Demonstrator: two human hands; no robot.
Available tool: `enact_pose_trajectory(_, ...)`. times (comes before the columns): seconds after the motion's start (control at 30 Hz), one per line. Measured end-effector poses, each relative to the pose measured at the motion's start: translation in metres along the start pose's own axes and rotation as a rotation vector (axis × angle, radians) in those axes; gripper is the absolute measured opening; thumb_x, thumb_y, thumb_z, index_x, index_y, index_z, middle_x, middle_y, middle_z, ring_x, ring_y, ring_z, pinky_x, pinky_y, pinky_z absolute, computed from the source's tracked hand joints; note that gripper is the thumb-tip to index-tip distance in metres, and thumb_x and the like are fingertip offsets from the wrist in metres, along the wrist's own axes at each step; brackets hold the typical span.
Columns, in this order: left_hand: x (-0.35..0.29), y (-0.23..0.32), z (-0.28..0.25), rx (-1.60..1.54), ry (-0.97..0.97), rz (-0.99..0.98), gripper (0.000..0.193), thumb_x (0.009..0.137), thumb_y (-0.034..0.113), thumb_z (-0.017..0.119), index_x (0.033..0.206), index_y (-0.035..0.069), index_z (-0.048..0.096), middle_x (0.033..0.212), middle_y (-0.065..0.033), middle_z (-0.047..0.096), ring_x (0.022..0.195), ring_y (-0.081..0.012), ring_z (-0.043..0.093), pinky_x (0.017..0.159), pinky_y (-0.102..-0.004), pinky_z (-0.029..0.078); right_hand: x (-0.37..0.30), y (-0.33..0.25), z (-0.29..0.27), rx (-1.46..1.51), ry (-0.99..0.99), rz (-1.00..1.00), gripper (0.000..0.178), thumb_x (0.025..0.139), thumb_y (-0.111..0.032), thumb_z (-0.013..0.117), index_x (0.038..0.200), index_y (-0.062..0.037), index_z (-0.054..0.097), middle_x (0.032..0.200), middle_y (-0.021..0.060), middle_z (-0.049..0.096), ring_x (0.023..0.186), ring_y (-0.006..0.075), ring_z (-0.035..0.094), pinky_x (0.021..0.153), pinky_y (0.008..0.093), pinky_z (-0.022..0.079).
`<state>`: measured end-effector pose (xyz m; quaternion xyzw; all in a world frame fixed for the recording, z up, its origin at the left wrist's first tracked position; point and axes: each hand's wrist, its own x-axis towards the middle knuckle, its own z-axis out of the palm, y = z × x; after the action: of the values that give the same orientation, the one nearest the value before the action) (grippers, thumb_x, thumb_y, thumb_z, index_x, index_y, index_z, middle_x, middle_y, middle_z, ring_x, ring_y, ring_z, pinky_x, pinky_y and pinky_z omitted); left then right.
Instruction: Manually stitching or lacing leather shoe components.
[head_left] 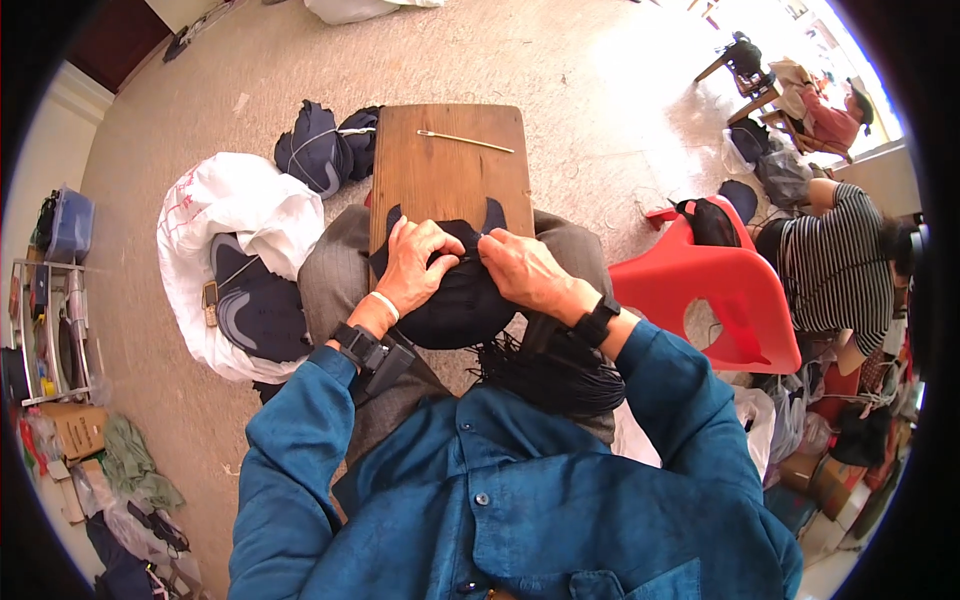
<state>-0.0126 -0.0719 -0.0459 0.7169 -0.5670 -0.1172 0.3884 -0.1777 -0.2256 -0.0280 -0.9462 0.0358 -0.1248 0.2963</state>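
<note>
In the head view, the dark fabric upper (455, 312) lies at the near end of the wooden bench (440, 185), over the person's lap; the left hand (405, 265) grasps its left part between thumb and fingers, while the right hand (525, 268) pinches its right edge; whether a fine thread is held too, I cannot tell; the step in hand looks like close fingertip work along that edge; the next move seems to call for steady tension from both pinches; the slim hooked needle (465, 141) rests untouched on the bench's far part; black cords (560, 385) hang nearer, right.
</note>
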Motion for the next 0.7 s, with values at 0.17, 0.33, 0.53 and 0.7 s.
enact_pose_trajectory(0.17, 0.000, 0.004, 0.000, 0.036, -0.015, 0.004, 0.011, 0.081, 0.009, 0.074, 0.091, 0.014, 0.070, 0.090, -0.0007, 0.061, 0.095, -0.0227, 0.058, 0.108, -0.0448, 0.032, -0.016, -0.003, -0.003, -0.030, 0.044, 0.056, 0.007, 0.092, -0.007, 0.059, 0.094, -0.0026, 0.054, 0.083, 0.0181, 0.058, 0.075, 0.0419, 0.064, 0.064, 0.0498, 0.053)
enact_pose_trajectory(0.33, 0.000, 0.005, 0.001, 0.028, -0.006, 0.002, 0.011, 0.080, 0.008, 0.074, 0.089, 0.014, 0.070, 0.089, -0.0009, 0.061, 0.094, -0.0235, 0.058, 0.108, -0.0453, 0.032, -0.012, -0.001, -0.002, -0.071, 0.027, 0.052, 0.008, 0.092, -0.008, 0.059, 0.094, -0.0023, 0.053, 0.082, 0.0182, 0.058, 0.074, 0.0410, 0.064, 0.063, 0.0488, 0.053)
enact_pose_trajectory(0.53, 0.001, 0.005, 0.001, 0.027, -0.017, -0.007, 0.010, 0.081, 0.009, 0.074, 0.089, 0.013, 0.070, 0.088, -0.0002, 0.060, 0.094, -0.0216, 0.058, 0.111, -0.0470, 0.030, -0.017, -0.003, -0.018, -0.094, -0.006, 0.065, 0.011, 0.094, -0.011, 0.062, 0.093, -0.0031, 0.054, 0.083, 0.0191, 0.061, 0.076, 0.0413, 0.065, 0.066, 0.0490, 0.053)
enact_pose_trajectory(0.7, 0.000, 0.006, -0.006, -0.027, -0.068, -0.061, 0.011, 0.081, 0.014, 0.077, 0.087, 0.014, 0.068, 0.088, 0.0011, 0.060, 0.094, -0.0190, 0.059, 0.114, -0.0480, 0.026, -0.020, -0.020, -0.027, 0.106, 0.237, 0.206, 0.010, 0.095, -0.009, 0.062, 0.090, -0.0009, 0.057, 0.085, 0.0205, 0.064, 0.079, 0.0394, 0.066, 0.069, 0.0449, 0.052)
